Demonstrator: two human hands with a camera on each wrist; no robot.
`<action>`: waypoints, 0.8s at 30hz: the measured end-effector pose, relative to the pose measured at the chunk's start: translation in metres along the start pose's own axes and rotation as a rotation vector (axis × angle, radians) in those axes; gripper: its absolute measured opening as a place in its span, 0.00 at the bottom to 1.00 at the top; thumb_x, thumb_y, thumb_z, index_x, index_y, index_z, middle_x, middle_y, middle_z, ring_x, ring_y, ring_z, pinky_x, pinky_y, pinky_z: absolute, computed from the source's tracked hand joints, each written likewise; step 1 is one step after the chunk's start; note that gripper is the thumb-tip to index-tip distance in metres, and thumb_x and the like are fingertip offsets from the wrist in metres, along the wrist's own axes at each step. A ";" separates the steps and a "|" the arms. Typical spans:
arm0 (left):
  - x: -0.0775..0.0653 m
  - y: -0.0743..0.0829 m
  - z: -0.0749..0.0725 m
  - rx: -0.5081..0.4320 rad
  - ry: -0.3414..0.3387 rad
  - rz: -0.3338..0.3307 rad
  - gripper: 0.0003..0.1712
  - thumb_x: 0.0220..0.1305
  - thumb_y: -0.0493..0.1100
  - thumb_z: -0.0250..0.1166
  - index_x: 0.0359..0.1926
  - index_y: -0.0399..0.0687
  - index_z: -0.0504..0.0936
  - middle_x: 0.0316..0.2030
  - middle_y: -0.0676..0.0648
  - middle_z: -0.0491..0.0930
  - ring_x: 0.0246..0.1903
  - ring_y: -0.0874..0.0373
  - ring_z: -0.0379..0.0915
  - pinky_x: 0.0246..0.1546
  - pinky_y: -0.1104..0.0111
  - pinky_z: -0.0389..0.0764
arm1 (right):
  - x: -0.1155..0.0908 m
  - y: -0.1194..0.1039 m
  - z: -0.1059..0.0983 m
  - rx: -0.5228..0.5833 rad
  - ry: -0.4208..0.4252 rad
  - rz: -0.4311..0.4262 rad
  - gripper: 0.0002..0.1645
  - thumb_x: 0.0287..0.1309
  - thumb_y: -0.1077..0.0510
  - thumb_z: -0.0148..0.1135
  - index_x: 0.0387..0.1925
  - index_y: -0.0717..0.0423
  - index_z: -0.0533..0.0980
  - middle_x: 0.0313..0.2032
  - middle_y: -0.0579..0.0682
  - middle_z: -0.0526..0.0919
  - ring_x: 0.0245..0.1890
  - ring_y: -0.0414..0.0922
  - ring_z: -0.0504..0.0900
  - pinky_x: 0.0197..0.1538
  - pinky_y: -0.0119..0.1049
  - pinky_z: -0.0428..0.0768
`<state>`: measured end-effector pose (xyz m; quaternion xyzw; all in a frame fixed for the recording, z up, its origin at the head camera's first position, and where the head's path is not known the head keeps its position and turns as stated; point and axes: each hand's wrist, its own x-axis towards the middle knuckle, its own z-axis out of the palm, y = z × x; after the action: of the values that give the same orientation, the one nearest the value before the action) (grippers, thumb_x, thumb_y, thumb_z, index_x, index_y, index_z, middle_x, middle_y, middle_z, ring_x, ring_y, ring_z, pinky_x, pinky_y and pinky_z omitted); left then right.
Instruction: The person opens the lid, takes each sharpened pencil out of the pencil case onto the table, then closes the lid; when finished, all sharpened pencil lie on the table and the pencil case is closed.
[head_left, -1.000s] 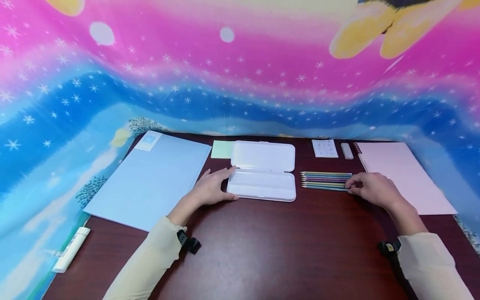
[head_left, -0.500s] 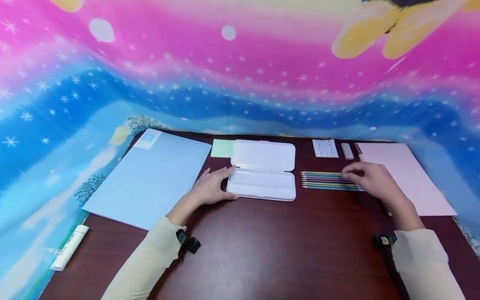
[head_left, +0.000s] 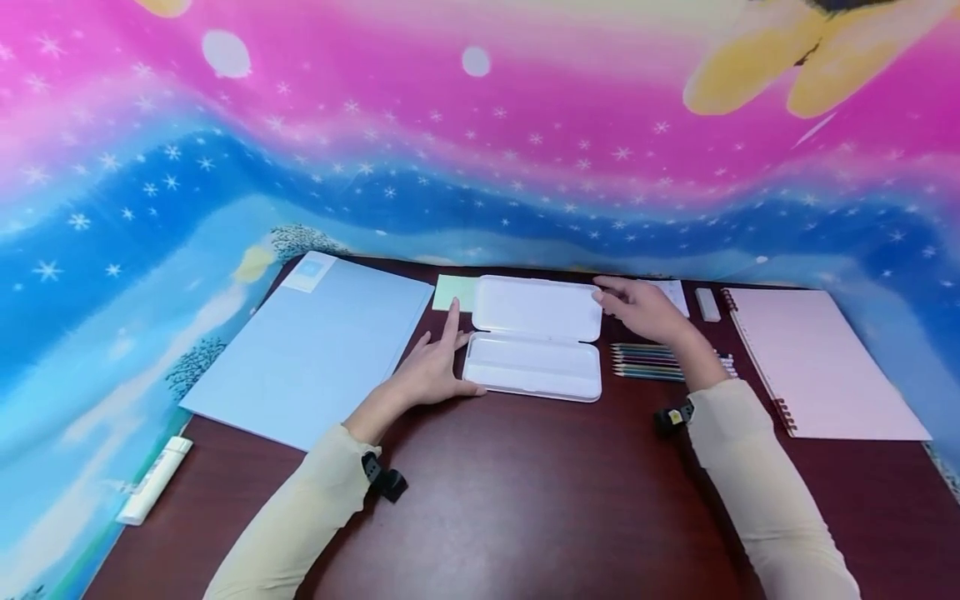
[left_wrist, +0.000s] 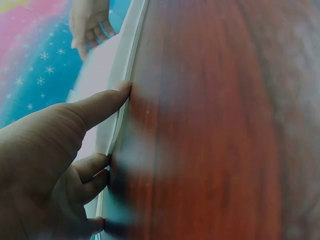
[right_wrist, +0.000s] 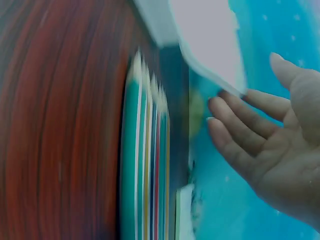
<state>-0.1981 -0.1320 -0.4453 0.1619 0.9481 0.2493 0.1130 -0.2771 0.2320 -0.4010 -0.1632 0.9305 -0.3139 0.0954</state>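
A white pencil case point(head_left: 532, 367) lies on the table with its lid point(head_left: 536, 304) folded back, and nothing is inside. At its left end, my left hand point(head_left: 435, 364) rests with the thumb against the front edge and some fingers along the side, the index finger pointing up. My right hand point(head_left: 648, 310) is at the lid's far right corner; in the right wrist view its fingertips point(right_wrist: 216, 125) are loosely extended at the lid edge. Beneath the right forearm lies a row of several colored pencils point(head_left: 648, 361), partly hidden in the head view.
A light blue folder point(head_left: 315, 350) lies at the left and a pink spiral notebook point(head_left: 828, 358) at the right. Along the back are a green paper pad point(head_left: 452, 292), a partly covered white sheet point(head_left: 675, 293) and an eraser point(head_left: 707, 305). A white tube point(head_left: 155, 482) lies at the left edge.
My right hand has left the pencils' right ends and moved left and away to the lid's corner. My left index finger has lifted from the case; the pencils stay in place.
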 end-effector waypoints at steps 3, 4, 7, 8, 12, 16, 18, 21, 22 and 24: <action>0.003 0.002 0.002 -0.003 -0.004 0.006 0.85 0.51 0.66 0.76 0.77 0.48 0.15 0.73 0.55 0.67 0.73 0.46 0.64 0.80 0.44 0.44 | -0.005 -0.005 0.007 0.056 0.077 -0.020 0.34 0.76 0.35 0.44 0.63 0.53 0.78 0.43 0.62 0.84 0.31 0.55 0.74 0.38 0.44 0.73; 0.004 0.002 0.002 -0.001 -0.003 0.007 0.85 0.51 0.67 0.77 0.77 0.48 0.14 0.73 0.56 0.67 0.73 0.45 0.64 0.80 0.45 0.44 | -0.008 -0.006 0.009 0.062 0.088 -0.043 0.33 0.76 0.36 0.44 0.60 0.53 0.81 0.45 0.60 0.85 0.35 0.53 0.78 0.41 0.44 0.75; 0.003 0.001 0.002 0.004 0.007 0.004 0.86 0.50 0.67 0.77 0.77 0.51 0.13 0.72 0.55 0.68 0.72 0.44 0.64 0.80 0.44 0.44 | -0.016 -0.015 0.013 0.098 0.047 -0.134 0.25 0.77 0.41 0.49 0.51 0.51 0.86 0.52 0.54 0.86 0.47 0.51 0.83 0.49 0.48 0.81; 0.003 0.000 0.002 0.003 0.011 0.000 0.86 0.50 0.66 0.77 0.77 0.53 0.12 0.72 0.54 0.69 0.72 0.43 0.64 0.80 0.44 0.44 | -0.019 -0.018 0.015 0.104 0.009 -0.166 0.23 0.76 0.43 0.51 0.50 0.50 0.86 0.52 0.53 0.87 0.51 0.51 0.83 0.51 0.50 0.82; 0.000 -0.005 0.000 -0.005 0.026 0.015 0.82 0.50 0.65 0.77 0.79 0.62 0.17 0.72 0.47 0.69 0.72 0.43 0.66 0.79 0.42 0.44 | -0.032 -0.030 0.024 0.045 -0.132 -0.236 0.18 0.69 0.45 0.63 0.56 0.39 0.84 0.59 0.49 0.83 0.62 0.51 0.79 0.61 0.55 0.79; -0.002 -0.008 -0.001 0.017 0.028 0.094 0.68 0.53 0.63 0.77 0.82 0.63 0.40 0.76 0.48 0.63 0.73 0.47 0.65 0.77 0.37 0.45 | -0.045 -0.036 0.037 -0.078 -0.207 -0.227 0.30 0.63 0.44 0.69 0.66 0.40 0.77 0.69 0.55 0.73 0.71 0.56 0.70 0.69 0.60 0.71; -0.002 -0.008 -0.001 0.028 0.023 0.130 0.62 0.54 0.65 0.75 0.81 0.63 0.49 0.77 0.51 0.61 0.74 0.50 0.62 0.76 0.34 0.45 | -0.048 -0.035 0.042 -0.122 -0.223 -0.214 0.36 0.62 0.44 0.70 0.70 0.42 0.73 0.72 0.59 0.68 0.73 0.59 0.66 0.70 0.62 0.69; -0.003 -0.007 -0.001 0.033 0.020 0.152 0.56 0.57 0.68 0.71 0.80 0.62 0.55 0.78 0.52 0.61 0.76 0.51 0.60 0.75 0.33 0.45 | -0.051 -0.035 0.047 -0.157 -0.215 -0.194 0.39 0.60 0.45 0.72 0.72 0.42 0.71 0.74 0.60 0.65 0.74 0.60 0.64 0.70 0.63 0.69; -0.003 -0.006 -0.001 0.031 0.020 0.152 0.55 0.58 0.69 0.70 0.80 0.62 0.56 0.78 0.52 0.61 0.76 0.51 0.60 0.75 0.33 0.45 | -0.051 -0.035 0.048 -0.170 -0.207 -0.196 0.40 0.59 0.45 0.72 0.72 0.42 0.71 0.74 0.60 0.65 0.74 0.60 0.64 0.69 0.63 0.70; -0.003 -0.005 -0.001 0.022 0.022 0.148 0.51 0.61 0.69 0.66 0.80 0.62 0.56 0.77 0.52 0.61 0.76 0.51 0.60 0.75 0.34 0.44 | -0.051 -0.035 0.049 -0.187 -0.203 -0.188 0.41 0.58 0.45 0.73 0.72 0.40 0.71 0.74 0.59 0.65 0.74 0.59 0.64 0.69 0.62 0.70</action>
<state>-0.1965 -0.1377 -0.4469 0.2302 0.9374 0.2481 0.0822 -0.2074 0.1967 -0.4140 -0.2884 0.9218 -0.2155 0.1434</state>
